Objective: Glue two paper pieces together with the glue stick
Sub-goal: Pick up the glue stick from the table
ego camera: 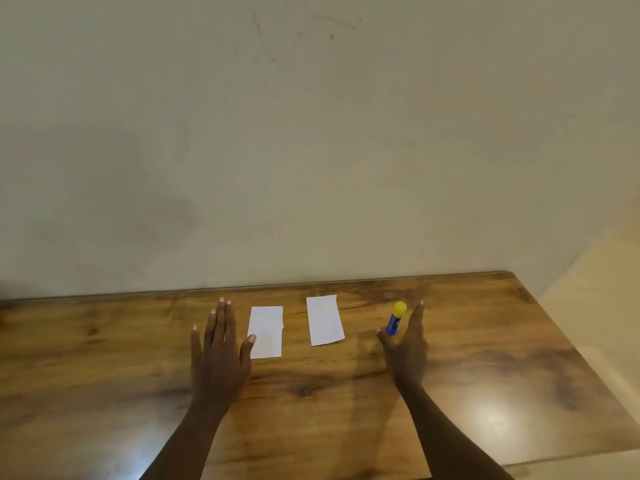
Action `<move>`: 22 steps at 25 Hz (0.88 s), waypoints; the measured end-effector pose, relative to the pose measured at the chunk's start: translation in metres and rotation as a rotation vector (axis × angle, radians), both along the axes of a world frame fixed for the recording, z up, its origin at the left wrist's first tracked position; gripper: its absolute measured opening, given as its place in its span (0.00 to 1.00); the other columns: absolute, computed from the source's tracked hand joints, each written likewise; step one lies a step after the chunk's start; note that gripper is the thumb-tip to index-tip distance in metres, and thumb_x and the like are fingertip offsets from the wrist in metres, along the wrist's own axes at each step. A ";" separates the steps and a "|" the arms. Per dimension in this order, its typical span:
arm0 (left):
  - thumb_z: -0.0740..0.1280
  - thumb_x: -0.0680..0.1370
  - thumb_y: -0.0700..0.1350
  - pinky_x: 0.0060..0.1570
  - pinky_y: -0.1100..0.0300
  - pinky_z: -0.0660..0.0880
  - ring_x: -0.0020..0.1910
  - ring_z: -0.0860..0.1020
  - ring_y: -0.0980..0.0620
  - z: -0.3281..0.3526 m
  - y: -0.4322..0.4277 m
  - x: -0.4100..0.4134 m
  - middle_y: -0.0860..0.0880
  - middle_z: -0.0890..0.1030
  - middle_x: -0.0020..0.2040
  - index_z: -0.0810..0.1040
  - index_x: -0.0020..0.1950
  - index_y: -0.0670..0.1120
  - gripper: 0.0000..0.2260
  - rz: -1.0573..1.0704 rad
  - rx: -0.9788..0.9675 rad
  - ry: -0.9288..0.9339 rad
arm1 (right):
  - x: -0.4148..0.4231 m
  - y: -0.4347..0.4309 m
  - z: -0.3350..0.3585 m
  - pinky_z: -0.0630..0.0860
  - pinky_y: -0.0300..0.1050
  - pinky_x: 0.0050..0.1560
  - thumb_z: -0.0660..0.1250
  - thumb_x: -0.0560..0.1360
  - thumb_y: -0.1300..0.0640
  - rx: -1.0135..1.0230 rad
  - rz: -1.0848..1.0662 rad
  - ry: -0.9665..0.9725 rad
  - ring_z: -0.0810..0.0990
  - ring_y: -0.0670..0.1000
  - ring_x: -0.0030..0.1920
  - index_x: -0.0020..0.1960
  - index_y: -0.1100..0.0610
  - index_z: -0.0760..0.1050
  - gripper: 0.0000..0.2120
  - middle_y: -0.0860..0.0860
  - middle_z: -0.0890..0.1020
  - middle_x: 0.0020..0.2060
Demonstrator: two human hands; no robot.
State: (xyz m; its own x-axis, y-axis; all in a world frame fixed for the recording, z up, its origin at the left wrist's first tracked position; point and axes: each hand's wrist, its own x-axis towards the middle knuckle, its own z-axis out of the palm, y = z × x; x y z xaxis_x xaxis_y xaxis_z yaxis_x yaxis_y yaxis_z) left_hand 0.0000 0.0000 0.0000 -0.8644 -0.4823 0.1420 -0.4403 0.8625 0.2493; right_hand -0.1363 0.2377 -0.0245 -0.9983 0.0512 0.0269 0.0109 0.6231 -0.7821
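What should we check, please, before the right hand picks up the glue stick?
1. The glue stick stands upright on the table: ok.
2. The right hand is open beside the glue stick, path free: ok.
3. The yellow cap removed for gluing: not ok, it is on.
4. The left paper and the right paper lie flat, apart: ok.
5. The left hand steadies the left paper: cannot tell; its thumb is at the paper's edge.
6. Glue left inside: cannot tell.
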 end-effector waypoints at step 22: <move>0.66 0.73 0.40 0.42 0.63 0.77 0.47 0.80 0.48 0.162 0.044 -0.051 0.42 0.81 0.50 0.78 0.52 0.39 0.09 -0.130 1.064 0.578 | 0.071 -0.124 0.122 0.68 0.31 0.34 0.54 0.78 0.58 -0.418 0.535 0.242 0.73 0.46 0.34 0.55 0.63 0.67 0.10 0.52 0.75 0.38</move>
State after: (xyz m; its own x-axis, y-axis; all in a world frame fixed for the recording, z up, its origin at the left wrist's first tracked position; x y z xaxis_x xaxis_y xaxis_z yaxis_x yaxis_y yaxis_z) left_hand -0.0511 0.0442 0.1624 -0.8552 -0.5069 0.1084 0.0441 0.1372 0.9896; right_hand -0.0656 0.1139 0.0975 -0.8582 -0.3884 0.3355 -0.4157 0.1428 -0.8982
